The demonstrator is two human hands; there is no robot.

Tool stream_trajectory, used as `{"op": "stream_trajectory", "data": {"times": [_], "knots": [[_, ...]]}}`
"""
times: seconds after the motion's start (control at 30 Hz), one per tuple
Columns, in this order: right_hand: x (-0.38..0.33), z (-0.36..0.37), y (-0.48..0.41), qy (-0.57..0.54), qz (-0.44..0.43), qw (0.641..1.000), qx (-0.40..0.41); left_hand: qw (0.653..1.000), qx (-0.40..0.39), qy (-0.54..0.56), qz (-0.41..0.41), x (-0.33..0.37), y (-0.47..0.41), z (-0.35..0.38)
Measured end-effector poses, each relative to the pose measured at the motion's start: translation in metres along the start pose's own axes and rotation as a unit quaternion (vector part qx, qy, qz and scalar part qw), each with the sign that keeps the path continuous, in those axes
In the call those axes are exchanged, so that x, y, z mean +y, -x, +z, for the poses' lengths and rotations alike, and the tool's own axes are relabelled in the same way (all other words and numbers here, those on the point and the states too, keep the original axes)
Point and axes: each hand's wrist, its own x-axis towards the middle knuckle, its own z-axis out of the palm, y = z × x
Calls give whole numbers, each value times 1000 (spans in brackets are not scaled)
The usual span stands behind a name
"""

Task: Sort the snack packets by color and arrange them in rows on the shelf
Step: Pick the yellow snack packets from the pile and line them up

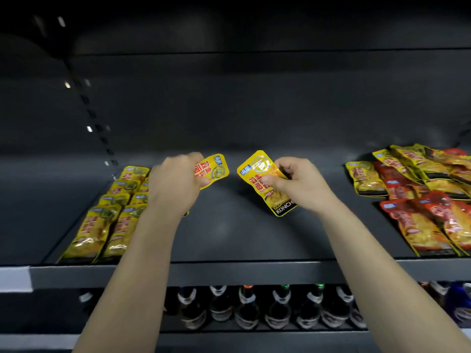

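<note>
My left hand (175,182) grips a yellow snack packet (215,169) above the dark shelf (229,238), just right of the yellow rows. My right hand (295,180) pinches a second yellow packet (257,171) with a black bottom band, held tilted over the shelf's middle. Two rows of yellow packets (107,212) lie at the shelf's left end, running front to back. A mixed heap of red and yellow packets (418,189) lies at the right end.
The shelf's grey front lip (229,272) runs across the view, with a white price strip (15,278) at the left. Several dark bottles (249,309) stand on the shelf below. A slotted upright (94,118) rises at the back left.
</note>
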Motion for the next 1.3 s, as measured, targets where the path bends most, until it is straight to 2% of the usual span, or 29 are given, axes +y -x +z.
{"op": "stream_trajectory", "data": {"times": [0.23, 0.37, 0.5, 0.63, 0.83, 1.0, 1.13, 1.3], "knots": [[-31, 71, -4, -22, 16, 1000, 2, 1000, 3, 23, -7, -74, 9, -12], [-40, 107, -9, -81, 53, 995, 2, 1000, 4, 27, -9, -101, 10, -16], [-50, 136, -17, -139, 131, 982, -9, 999, 16, 43, -18, -119, 11, -17], [-56, 157, -26, -137, 174, 975, -24, 998, 16, 66, -17, -129, 12, -16], [-55, 176, -32, -139, 182, 973, -29, 996, 20, 84, -18, -133, 9, -16], [-54, 181, -29, -29, 141, 990, 7, 995, 21, 92, -9, -128, 10, -14], [-56, 180, -28, 73, 138, 988, -6, 995, 26, 96, -10, -124, 11, -13], [-55, 182, -28, 97, 103, 990, 11, 994, 33, 104, -16, -120, 13, -11]]}}
